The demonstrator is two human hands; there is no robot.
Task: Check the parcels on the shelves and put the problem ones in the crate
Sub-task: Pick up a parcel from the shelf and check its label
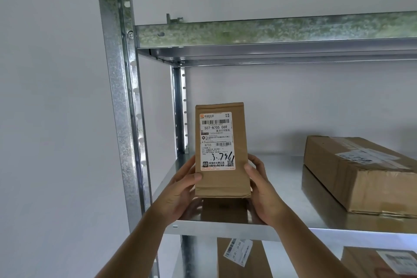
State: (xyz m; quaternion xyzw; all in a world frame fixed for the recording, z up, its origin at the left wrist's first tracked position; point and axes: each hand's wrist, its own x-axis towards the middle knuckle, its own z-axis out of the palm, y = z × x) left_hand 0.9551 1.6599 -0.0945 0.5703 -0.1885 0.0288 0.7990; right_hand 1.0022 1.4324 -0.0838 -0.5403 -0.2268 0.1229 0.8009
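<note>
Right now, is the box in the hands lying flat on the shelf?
No, the box stands upright, label facing out, held by the left hand and right hand.

A small brown parcel (222, 151) stands upright, held between both hands just above the front of a metal shelf (282, 189). The left hand (180, 189) grips its lower left edge, thumb on the front face; the right hand (261, 187) grips the lower right edge. A white shipping label (217, 141) with barcodes and handwritten digits faces the camera. To the right, well apart, a larger cardboard box (361, 174) lies flat on the same shelf. Two more parcels (243, 259) show on the shelf below. A galvanised upright (119, 97) stands at left.
</note>
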